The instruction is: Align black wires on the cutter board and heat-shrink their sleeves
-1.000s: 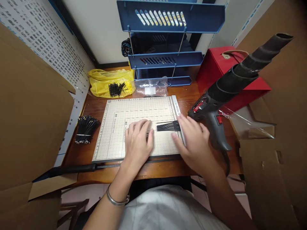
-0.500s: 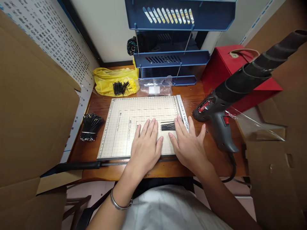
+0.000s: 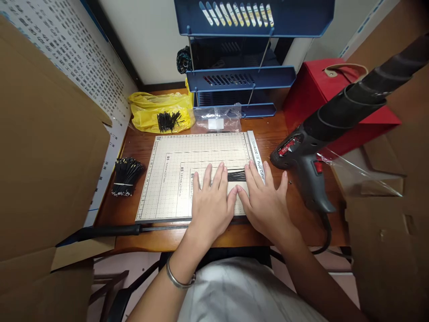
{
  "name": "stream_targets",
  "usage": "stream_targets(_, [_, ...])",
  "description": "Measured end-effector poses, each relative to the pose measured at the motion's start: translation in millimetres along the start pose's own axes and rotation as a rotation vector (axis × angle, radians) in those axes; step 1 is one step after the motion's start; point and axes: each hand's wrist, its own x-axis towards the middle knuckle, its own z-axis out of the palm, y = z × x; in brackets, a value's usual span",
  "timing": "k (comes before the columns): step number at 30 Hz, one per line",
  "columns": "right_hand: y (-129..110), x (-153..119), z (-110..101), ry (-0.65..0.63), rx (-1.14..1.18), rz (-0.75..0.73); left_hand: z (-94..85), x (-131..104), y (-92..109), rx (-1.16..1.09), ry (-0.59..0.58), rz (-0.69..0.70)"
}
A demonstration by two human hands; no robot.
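Short black strips [image 3: 236, 175] lie side by side on the gridded board of a paper cutter [image 3: 170, 179]. My left hand [image 3: 212, 197] rests flat, fingers spread, over their left ends. My right hand [image 3: 264, 197] lies flat over their right ends, beside the cutter's right edge strip, fingers apart. The two thumb tips touch or nearly touch below the strips. The parts of the strips under the fingers are hidden.
A tied black wire bundle [image 3: 125, 176] lies left of the board. Behind are a yellow bag [image 3: 144, 112] with black pieces, a clear bag [image 3: 216, 124] and blue shelves [image 3: 241, 80]. A heat gun [image 3: 308, 165] and red box [image 3: 311, 89] stand right; the cutter's handle [image 3: 110, 230] is front left.
My left hand has slid right, over the strips' left ends and up to my right thumb. My right hand has barely moved. The camera view has shifted slightly.
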Motion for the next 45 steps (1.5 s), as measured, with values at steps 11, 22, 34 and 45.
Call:
stream_targets(11, [1.0,-0.3,1.1,0.021,0.006,-0.01,2.2,0.9,1.2,-0.007,0.008,-0.014])
stream_targets(22, [0.5,-0.4,2.5,0.024,-0.008,-0.004,1.1,-1.5,-0.5,-0.004,-0.005,-0.033])
stream_targets(34, [0.3,-0.7,0.3,-0.01,-0.03,0.009,-0.2,1.1,7.3,0.124,-0.041,-0.021])
stream_targets(45, [1.0,0.3,0.8,-0.019,-0.042,0.009,4.6,0.3,4.1,0.083,-0.01,-0.031])
